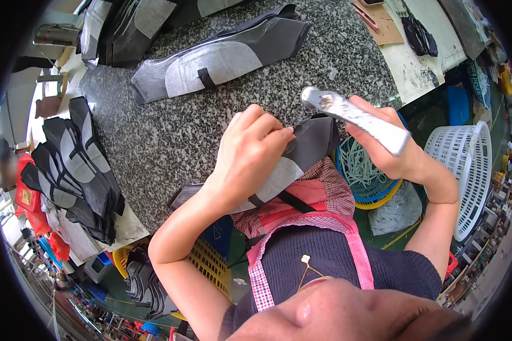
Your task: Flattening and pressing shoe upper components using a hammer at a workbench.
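My left hand (247, 150) is closed, its fingertips pinched at the far edge of a black leather-like piece (310, 139) with a pale grey panel. That piece lies along the near edge of a speckled stone slab (153, 136), partly covered by the hand and forearm. To the right, my right hand (389, 139) is wrapped round a hammer, raised above the piece's right end. The metal hammer head (361, 116) has a rounded face and a long flat end; its handle is hidden by the hand. A similar piece (216, 62) with a small black strap lies farther back.
More black and grey pieces are piled at the back left (133, 28) and on the left side (77, 165). By my right arm are a basket of pale green cords (361, 162) and a white plastic basket (466, 176). Tweezers (366, 16) lie at the back right.
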A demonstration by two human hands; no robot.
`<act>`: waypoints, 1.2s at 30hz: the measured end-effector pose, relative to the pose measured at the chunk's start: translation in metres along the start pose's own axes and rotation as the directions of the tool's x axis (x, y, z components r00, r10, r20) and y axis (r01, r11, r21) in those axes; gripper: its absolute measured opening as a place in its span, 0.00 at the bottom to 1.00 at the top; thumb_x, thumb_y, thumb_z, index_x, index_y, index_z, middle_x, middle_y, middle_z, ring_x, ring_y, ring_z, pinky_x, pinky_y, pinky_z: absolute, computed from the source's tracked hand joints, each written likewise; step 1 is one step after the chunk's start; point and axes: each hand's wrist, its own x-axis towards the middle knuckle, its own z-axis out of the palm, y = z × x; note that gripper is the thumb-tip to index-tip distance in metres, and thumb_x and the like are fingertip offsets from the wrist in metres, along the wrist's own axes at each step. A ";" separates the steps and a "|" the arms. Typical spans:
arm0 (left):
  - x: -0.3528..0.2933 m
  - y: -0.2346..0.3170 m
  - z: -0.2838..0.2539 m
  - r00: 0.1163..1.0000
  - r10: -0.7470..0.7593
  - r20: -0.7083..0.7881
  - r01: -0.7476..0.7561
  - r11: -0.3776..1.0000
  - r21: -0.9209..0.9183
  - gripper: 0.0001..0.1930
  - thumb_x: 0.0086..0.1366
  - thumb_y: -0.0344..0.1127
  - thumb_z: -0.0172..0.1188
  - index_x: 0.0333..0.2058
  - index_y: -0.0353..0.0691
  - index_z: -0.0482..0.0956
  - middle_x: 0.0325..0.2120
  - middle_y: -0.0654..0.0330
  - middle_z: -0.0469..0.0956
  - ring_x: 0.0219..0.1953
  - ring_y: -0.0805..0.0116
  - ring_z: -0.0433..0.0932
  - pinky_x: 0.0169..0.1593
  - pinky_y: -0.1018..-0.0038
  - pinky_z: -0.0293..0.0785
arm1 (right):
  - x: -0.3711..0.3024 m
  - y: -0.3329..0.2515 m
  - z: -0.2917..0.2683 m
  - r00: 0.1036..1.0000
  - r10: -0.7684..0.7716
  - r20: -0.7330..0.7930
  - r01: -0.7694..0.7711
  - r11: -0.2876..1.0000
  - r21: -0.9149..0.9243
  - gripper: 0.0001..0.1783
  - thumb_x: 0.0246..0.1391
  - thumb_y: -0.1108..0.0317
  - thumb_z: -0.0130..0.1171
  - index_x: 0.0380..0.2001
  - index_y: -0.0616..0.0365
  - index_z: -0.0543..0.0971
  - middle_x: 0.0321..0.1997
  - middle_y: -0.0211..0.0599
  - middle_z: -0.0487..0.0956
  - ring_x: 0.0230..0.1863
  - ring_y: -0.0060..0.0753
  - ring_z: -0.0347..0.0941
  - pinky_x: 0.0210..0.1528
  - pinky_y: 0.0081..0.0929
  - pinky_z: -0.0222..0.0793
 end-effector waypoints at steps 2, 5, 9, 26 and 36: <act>0.000 0.002 -0.002 0.999 0.043 0.029 -0.044 0.997 0.060 0.10 0.51 0.29 0.66 0.34 0.35 0.83 0.29 0.61 0.76 0.36 0.63 0.73 0.40 0.67 0.71 | 0.002 0.012 0.012 0.934 -0.331 -0.134 0.322 0.943 -0.080 0.07 0.61 0.72 0.54 0.37 0.65 0.72 0.26 0.54 0.74 0.29 0.62 0.74 0.30 0.40 0.69; 0.004 0.009 -0.005 0.992 0.106 0.066 -0.115 0.983 0.145 0.13 0.48 0.26 0.66 0.36 0.35 0.82 0.30 0.60 0.76 0.34 0.63 0.74 0.37 0.67 0.71 | 0.006 0.011 0.004 0.995 -0.030 0.093 0.032 0.999 -0.018 0.08 0.62 0.71 0.54 0.39 0.65 0.72 0.23 0.50 0.74 0.27 0.59 0.75 0.29 0.39 0.68; 0.002 0.011 -0.004 0.986 0.123 0.111 -0.149 0.951 0.269 0.13 0.48 0.26 0.66 0.36 0.35 0.82 0.29 0.61 0.75 0.34 0.62 0.73 0.37 0.67 0.71 | 0.004 0.004 0.006 0.996 -0.064 -0.066 0.066 0.997 0.036 0.09 0.58 0.71 0.54 0.39 0.64 0.70 0.24 0.53 0.74 0.30 0.61 0.75 0.29 0.46 0.68; -0.008 0.006 -0.022 0.958 -0.223 0.181 0.246 0.962 -0.118 0.05 0.54 0.25 0.68 0.31 0.36 0.84 0.26 0.56 0.76 0.30 0.58 0.77 0.35 0.66 0.75 | 0.014 0.008 0.007 0.969 -0.067 0.238 0.091 0.992 -0.091 0.15 0.51 0.73 0.52 0.44 0.63 0.71 0.26 0.53 0.76 0.29 0.62 0.75 0.30 0.49 0.71; -0.021 0.014 -0.031 0.874 -0.397 0.281 0.461 0.860 -0.218 0.06 0.53 0.24 0.69 0.32 0.35 0.85 0.26 0.55 0.79 0.29 0.57 0.80 0.33 0.67 0.77 | 0.004 0.000 0.024 0.968 -0.053 0.247 0.079 0.992 -0.097 0.11 0.54 0.72 0.55 0.40 0.62 0.69 0.25 0.54 0.75 0.29 0.63 0.75 0.29 0.50 0.70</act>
